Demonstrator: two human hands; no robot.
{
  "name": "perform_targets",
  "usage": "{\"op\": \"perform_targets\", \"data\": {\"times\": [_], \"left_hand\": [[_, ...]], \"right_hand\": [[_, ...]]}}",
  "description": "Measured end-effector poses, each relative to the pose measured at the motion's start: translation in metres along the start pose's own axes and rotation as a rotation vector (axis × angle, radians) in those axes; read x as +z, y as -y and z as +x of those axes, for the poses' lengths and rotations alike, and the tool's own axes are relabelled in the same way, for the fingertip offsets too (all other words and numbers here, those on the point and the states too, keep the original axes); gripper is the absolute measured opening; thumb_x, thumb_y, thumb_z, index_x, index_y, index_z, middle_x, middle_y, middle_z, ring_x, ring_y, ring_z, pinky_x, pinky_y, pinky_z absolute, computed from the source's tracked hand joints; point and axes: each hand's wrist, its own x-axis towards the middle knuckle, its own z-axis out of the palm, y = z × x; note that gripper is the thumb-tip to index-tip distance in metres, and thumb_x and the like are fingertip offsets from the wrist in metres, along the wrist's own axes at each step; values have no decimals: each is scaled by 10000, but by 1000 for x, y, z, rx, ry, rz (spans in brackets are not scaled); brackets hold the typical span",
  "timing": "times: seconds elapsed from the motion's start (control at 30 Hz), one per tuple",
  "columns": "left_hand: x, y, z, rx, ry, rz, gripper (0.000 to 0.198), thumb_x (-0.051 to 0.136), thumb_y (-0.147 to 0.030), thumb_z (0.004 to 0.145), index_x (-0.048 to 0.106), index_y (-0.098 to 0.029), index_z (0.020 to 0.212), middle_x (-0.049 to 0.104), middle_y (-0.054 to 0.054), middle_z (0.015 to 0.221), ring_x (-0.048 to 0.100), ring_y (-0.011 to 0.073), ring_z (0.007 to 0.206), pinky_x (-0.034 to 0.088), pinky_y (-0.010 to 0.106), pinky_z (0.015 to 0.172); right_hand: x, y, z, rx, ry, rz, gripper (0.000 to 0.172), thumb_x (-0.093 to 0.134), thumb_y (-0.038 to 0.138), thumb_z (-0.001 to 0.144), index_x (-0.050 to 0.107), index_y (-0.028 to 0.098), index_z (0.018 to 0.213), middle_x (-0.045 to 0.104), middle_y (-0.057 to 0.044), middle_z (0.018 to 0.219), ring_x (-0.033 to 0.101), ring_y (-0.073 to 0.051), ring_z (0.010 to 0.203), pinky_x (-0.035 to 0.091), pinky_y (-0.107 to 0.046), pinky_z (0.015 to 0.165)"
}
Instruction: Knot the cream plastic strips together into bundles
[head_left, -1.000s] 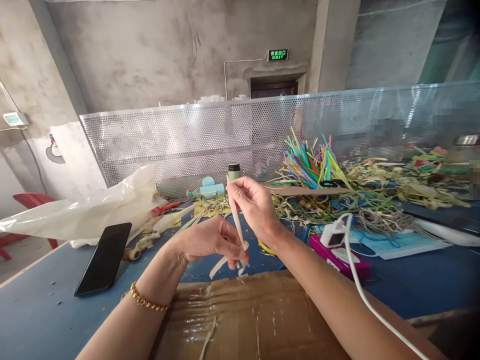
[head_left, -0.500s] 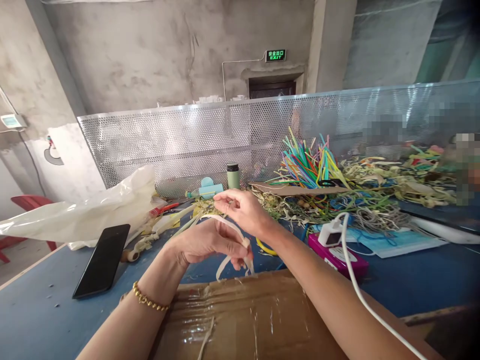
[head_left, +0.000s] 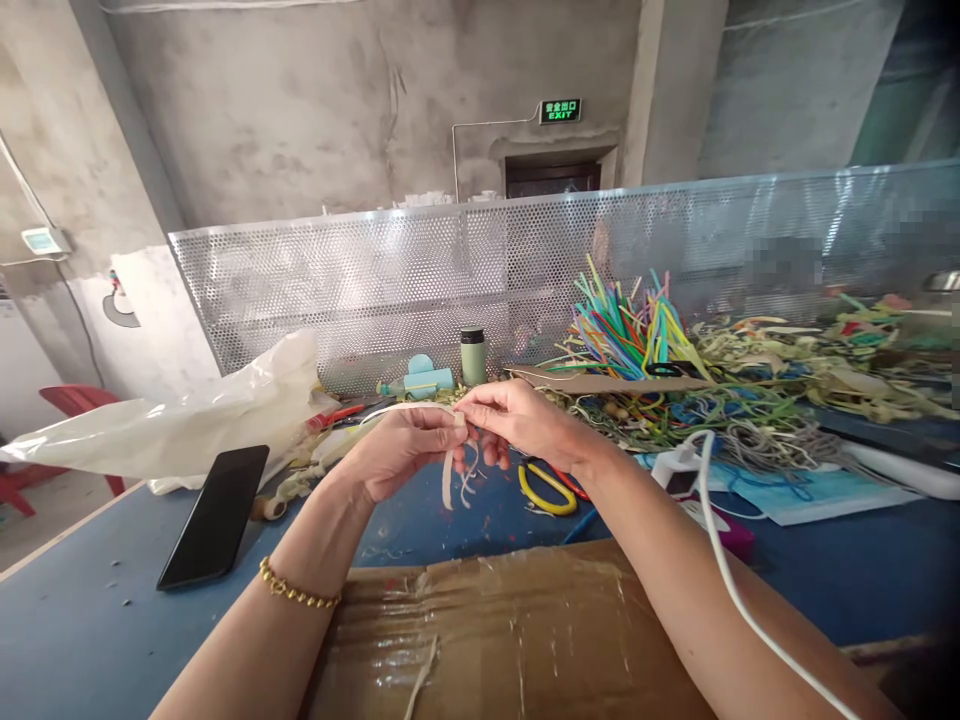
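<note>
My left hand [head_left: 405, 448] pinches a thin off-white strip [head_left: 448, 482] between thumb and fingers. One length of it arches back over the knuckles, and narrow ends dangle below the fingertips. My right hand [head_left: 517, 418] meets it from the other side, thumb and forefinger closed on the strip close to the left fingertips. Both hands are above the blue table, just beyond a taped cardboard box [head_left: 517, 630]. Yellow-handled scissors [head_left: 547, 490] lie beneath my right hand, partly hidden by the wrist. Another pale strip [head_left: 421, 680] rests on the box.
A black phone [head_left: 214, 520] and a clear plastic bag [head_left: 187, 415] lie on the left. A green bottle [head_left: 472, 358] stands behind the hands. Colourful strips [head_left: 630, 325] and tangled cords fill the back right. A white cable [head_left: 724, 570] crosses over my right forearm.
My right hand has come down to the strip and closed on it beside the left fingers. The left hand has risen slightly, turning the strip's ends downward. More of the scissors shows.
</note>
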Motion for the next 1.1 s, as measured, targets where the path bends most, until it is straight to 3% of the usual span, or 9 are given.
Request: {"op": "perform_targets", "data": {"times": [0.13,0.37,0.57,1.1], "left_hand": [[-4,2,1,-55,-55,17,128,759,-217,736,727,-93,750,678,64,686,607,138,651,485,279,642],[-7,1,0,-63,-36,13,118,766,-201,725,742,-98,776,670,49,684,596,121,631,466,260,616],[-11,1,0,-52,-37,-11,97,737,-181,761,749,-94,802,688,58,743,608,109,662,486,253,688],[-11,-1,-2,-17,48,95,142,703,-227,788,700,-111,706,666,52,684,591,117,621,456,250,633]], "right_hand": [[-1,-3,1,-12,-18,-74,257,588,390,907,634,142,859,622,-13,628,550,-88,487,424,-183,392],[-2,4,-3,54,-82,-132,164,605,307,888,564,166,814,524,45,460,427,-58,359,322,-174,341],[0,1,0,-23,-104,-136,109,608,228,845,553,163,775,571,14,562,524,-89,475,438,-200,407],[1,-2,5,-121,-187,-327,76,612,184,803,615,143,740,542,12,627,450,-98,569,347,-244,512]]}}
